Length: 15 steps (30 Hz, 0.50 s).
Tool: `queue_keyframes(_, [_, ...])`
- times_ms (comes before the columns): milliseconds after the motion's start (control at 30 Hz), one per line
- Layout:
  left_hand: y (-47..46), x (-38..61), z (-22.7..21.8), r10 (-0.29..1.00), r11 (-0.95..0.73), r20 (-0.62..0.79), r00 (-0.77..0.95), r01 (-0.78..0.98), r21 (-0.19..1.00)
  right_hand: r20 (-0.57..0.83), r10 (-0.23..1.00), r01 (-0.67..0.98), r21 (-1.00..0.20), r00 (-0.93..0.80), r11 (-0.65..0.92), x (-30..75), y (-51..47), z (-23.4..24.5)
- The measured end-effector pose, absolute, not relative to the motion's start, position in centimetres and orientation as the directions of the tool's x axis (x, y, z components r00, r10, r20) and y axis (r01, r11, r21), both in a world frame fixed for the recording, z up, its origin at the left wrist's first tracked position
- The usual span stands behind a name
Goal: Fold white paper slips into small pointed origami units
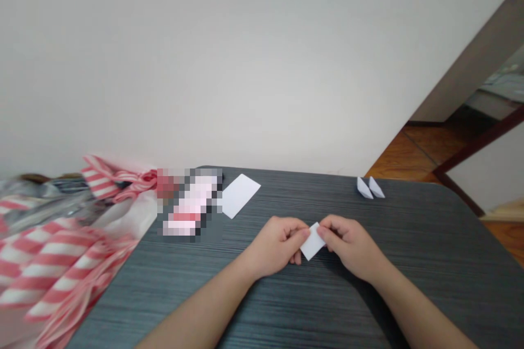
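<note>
Between my two hands is a small white piece of paper (311,244), roughly rectangular and tilted, held just above the dark table. My left hand (278,245) pinches its left edge between thumb and fingers. On the other side, my right hand (347,242) grips the upper right edge, thumb on top. The fingers beneath the paper are partly hidden. Farther off at the right lie two small folded white paper pieces (370,188) with pointed ends, side by side. A flat white sheet of paper (240,194) rests at the back left.
The dark wood-grain table (262,305) stands against a pale wall (262,65). A blurred-out object with a pinkish face (192,202) lies at the table's left edge. Red-and-white striped cloth (61,256) is heaped beyond that edge. Wooden floor (393,158) shows at the right.
</note>
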State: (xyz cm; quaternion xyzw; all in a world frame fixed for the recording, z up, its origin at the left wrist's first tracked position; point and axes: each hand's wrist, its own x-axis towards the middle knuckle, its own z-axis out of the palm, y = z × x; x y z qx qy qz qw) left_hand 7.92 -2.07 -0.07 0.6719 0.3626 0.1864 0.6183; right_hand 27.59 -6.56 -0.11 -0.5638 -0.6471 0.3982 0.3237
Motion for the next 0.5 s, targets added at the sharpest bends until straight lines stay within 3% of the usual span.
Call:
queue_keyframes(200, [-2.0,8.1,0.0,0.754,0.12,-0.213,0.622,0.189,0.975,0.073,0.985,0.294,-0.949,-0.154,0.116,27.4,-7.0,-1.4])
queue_keyframes(333, [-1.8,8.2,-0.1,0.747,0.164,-0.231,0.623,0.165,0.973,0.191,0.939,0.326,-0.902,-0.287,0.283,27.4,-7.3,-1.6])
queue_keyframes(500, [-1.9,8.2,0.0,0.752,0.167,-0.231,0.617,0.16,0.973,0.221,0.922,0.361,-0.871,-0.317,0.333,27.3,-7.2,-1.2])
